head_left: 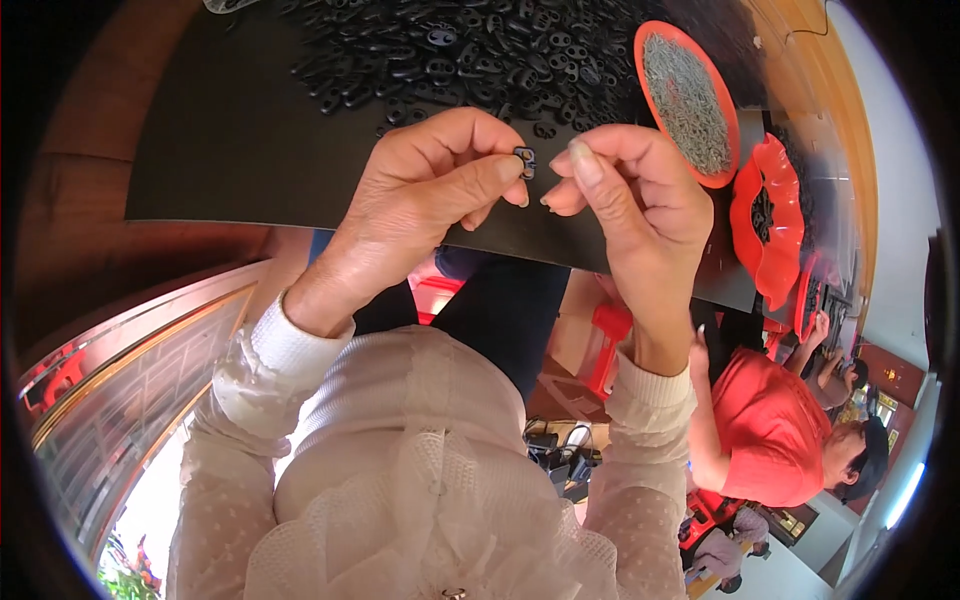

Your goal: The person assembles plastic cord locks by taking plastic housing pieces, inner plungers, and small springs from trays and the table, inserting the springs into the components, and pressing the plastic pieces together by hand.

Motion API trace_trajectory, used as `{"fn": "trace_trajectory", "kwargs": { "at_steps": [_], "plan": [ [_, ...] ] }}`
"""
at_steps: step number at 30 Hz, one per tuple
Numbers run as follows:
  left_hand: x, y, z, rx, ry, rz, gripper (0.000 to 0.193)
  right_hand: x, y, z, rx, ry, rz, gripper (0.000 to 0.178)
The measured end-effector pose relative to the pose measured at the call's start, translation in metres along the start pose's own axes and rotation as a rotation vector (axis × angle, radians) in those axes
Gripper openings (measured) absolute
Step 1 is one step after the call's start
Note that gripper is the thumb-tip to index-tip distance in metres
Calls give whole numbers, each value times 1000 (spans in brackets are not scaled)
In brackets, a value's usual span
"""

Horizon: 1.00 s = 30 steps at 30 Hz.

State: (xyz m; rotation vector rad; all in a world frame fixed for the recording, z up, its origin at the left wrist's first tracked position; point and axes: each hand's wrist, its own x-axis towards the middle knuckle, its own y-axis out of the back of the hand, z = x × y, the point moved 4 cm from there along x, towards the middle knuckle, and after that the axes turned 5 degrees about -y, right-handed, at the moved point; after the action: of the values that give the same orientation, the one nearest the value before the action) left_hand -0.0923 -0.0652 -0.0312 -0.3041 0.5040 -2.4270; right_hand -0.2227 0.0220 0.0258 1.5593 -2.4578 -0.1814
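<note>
My left hand [425, 185] pinches a small black plastic piece with two holes [526, 163] between thumb and forefinger, above the near part of the dark table [240, 140]. Close beside it, my right hand [650, 205] has its thumb and forefinger pressed together, pointing at the piece. Whatever they hold, if anything, is too small to make out. Beyond both hands spreads a large pile of similar black two-holed pieces [450, 55].
An oval red bowl [720, 178] of many tiny grey metal parts stands right of the pile. Nearer, a wavy-edged red dish [778, 270] holds black pieces. A person in a red shirt [765, 430] sits to my right; others are farther off.
</note>
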Motion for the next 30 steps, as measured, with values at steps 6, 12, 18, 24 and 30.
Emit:
{"fn": "trace_trajectory", "kwargs": {
  "at_steps": [6,12,18,24,30],
  "plan": [
    [-1,3,1,-53,-28,6,14,4,-6,-1,-55,-20,92,13],
    [-3,4,2,-84,-26,14,13,6,-18,-3,-113,-24,100,22],
    [-5,5,2,-126,-38,16,11,3,-25,-6,-220,34,68,23],
    [-6,5,1,-91,-37,10,11,7,-29,-4,-243,102,75,23],
    [-9,3,4,-75,-90,49,12,2,-36,-5,-371,203,132,27]
  ]
}}
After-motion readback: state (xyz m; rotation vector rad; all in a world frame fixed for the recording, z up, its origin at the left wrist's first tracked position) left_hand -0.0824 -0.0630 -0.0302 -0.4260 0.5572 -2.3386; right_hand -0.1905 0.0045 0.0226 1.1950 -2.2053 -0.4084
